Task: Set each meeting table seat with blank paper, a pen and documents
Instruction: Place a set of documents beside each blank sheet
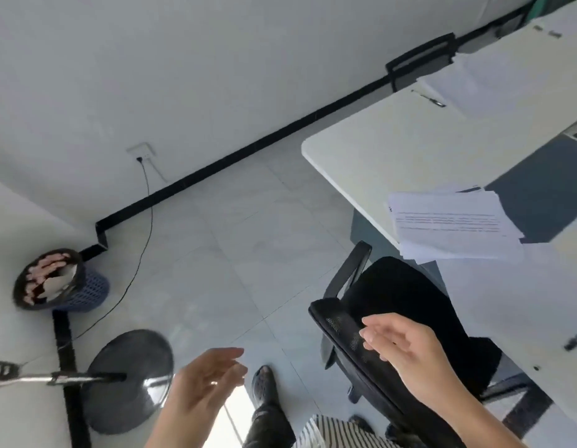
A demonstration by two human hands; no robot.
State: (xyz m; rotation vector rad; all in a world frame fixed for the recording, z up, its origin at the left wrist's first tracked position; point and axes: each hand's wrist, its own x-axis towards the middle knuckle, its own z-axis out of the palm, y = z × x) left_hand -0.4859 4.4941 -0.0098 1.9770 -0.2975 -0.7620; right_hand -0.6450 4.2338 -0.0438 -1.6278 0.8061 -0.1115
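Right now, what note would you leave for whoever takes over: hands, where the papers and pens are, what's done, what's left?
Left hand open, holding nothing.
Right hand open, empty, by the chair back.
Printed documents lie at the table edge by that chair.
Farther along, a paper stack with a pen beside it: that seat looks set.
Left: check the near seat for a pen and blank paper; other seats are out of view.

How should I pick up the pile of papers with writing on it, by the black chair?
Take the pile of papers by its near corner, which seems to poke past the table edge above the chair. Come from the chair side, thumb on top, fingers underneath; it lies flat elsewhere.
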